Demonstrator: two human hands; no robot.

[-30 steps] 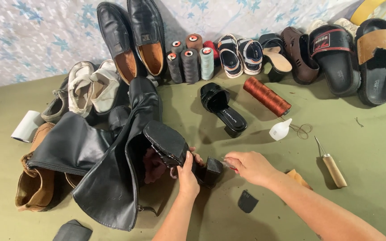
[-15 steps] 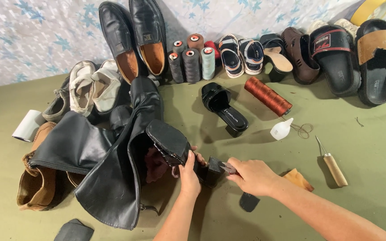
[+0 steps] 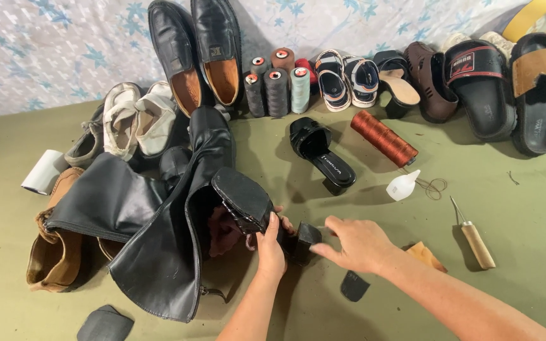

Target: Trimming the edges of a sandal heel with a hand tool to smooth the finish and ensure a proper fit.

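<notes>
A tall black leather boot [image 3: 159, 252] lies on its side on the olive cloth [image 3: 513, 208], sole turned up. My left hand [image 3: 270, 243] grips it at the heel end of the sole. My right hand [image 3: 356, 243] pinches the black block heel [image 3: 306, 240] with its fingertips, next to my left hand. A small black heel tip [image 3: 354, 285] lies just under my right wrist.
A wooden-handled awl [image 3: 473, 237], a white glue bottle [image 3: 403, 185], a rust thread spool [image 3: 383, 137] and a black heeled mule [image 3: 321, 155] lie to the right. Shoes, sandals and thread cones line the back. Brown boots [image 3: 52, 249] lie at the left.
My right hand has slid left from open cloth onto the block heel and taken it in its fingertips. My left hand has kept its grip on the boot.
</notes>
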